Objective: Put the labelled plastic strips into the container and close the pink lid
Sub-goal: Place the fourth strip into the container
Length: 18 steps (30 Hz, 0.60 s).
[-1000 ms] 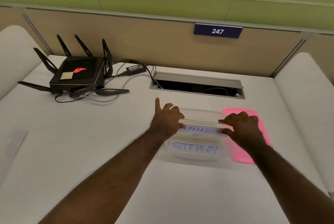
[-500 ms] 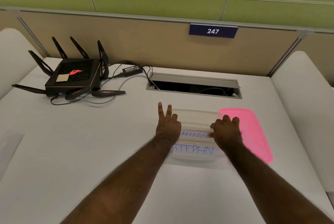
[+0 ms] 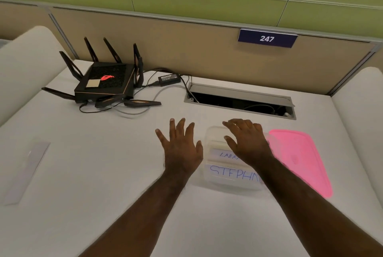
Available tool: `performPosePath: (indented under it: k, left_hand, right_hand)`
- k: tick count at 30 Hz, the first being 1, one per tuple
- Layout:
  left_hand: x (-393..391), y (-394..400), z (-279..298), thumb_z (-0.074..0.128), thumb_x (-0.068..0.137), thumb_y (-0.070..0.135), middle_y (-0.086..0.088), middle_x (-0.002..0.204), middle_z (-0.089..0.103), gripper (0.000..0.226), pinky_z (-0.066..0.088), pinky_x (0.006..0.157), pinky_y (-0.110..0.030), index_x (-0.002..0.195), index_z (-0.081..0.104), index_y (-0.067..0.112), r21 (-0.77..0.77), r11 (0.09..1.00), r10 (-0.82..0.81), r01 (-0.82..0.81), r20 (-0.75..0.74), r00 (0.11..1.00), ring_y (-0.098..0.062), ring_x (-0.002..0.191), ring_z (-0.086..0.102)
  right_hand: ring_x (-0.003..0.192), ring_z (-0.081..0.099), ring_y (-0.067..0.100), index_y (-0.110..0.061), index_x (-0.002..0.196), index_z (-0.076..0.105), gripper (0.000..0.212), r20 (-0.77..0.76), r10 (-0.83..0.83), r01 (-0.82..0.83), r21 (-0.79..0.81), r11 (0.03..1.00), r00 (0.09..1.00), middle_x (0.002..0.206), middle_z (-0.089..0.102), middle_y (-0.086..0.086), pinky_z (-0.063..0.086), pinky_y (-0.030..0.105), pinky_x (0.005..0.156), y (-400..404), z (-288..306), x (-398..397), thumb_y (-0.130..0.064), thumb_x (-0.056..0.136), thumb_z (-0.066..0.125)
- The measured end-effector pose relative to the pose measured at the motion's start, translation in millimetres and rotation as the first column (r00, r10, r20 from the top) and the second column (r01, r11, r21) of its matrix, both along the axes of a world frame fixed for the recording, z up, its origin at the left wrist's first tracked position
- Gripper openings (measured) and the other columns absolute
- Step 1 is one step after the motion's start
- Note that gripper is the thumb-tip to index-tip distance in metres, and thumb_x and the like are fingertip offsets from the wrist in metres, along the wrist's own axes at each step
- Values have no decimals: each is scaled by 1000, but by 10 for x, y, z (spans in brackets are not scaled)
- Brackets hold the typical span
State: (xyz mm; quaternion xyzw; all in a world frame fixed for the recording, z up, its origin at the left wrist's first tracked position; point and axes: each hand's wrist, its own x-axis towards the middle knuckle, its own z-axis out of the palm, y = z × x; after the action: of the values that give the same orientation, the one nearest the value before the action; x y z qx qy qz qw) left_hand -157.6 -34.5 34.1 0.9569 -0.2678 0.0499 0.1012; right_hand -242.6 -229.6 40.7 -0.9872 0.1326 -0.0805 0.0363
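Observation:
A clear plastic container (image 3: 213, 134) sits on the white desk, lid off. Inside lie labelled strips: one with blue handwriting reading "STEPHN" (image 3: 232, 173) at the near side and one starting "LABR" (image 3: 224, 154) behind it, partly hidden by my wrist. The pink lid (image 3: 298, 157) lies flat on the desk, touching the container's right side. My right hand (image 3: 246, 140) hovers over the container with fingers spread, holding nothing. My left hand (image 3: 180, 146) is open with fingers apart, just left of the container.
One more clear strip (image 3: 27, 171) lies on the desk at far left. A black router (image 3: 103, 83) with antennas and cables stands at the back left. An open cable slot (image 3: 240, 101) runs behind the container. A partition with the sign 247 (image 3: 267, 38) bounds the desk.
Both hands have let go of the strip in the container and lifted off it. My left hand moved left, out of the container; my right hand rose with fingers spread.

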Motion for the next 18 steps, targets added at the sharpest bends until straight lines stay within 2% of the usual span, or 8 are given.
performPosePath:
  k: [5, 9, 14, 18]
  left_hand:
    - [192, 619, -110, 35, 87, 54, -7, 161, 22, 69, 6, 111, -70, 148, 29, 24, 28, 982, 191, -189, -63, 980, -33, 149, 8]
    - [319, 1139, -268, 43, 86, 52, -10, 161, 20, 72, 6, 110, -70, 150, 27, 22, 63, 955, 296, -291, -104, 949, -34, 149, 8]
    - [505, 1828, -493, 43, 87, 54, -12, 163, 9, 79, 5, 110, -71, 153, 17, 20, 141, 892, 450, -430, -167, 877, -36, 149, 5]
    - [587, 2307, -594, 43, 88, 55, -16, 163, 2, 84, 5, 110, -72, 154, 10, 15, 184, 828, 558, -529, -180, 810, -37, 149, 2]
  right_hand:
    - [134, 41, 23, -28, 142, 44, 50, -18, 139, -139, -1, 990, 990, 148, 45, 0, 30, 49, 107, 521, -45, 491, -42, 94, 48]
    - [138, 37, 24, -26, 144, 41, 52, -49, 261, -261, 1, 965, 964, 152, 41, 2, 26, 48, 110, 973, -178, 818, -41, 95, 46]
    - [150, 9, 22, -27, 153, 17, 61, -180, 388, -383, 65, 921, 904, 163, 13, 1, 4, 48, 118, 1643, -478, 1214, -45, 98, 36]
    - [150, -8, 20, -27, 154, 2, 68, -253, 476, -473, 78, 878, 842, 164, -3, -1, -10, 48, 117, 2201, -664, 1500, -48, 98, 33]
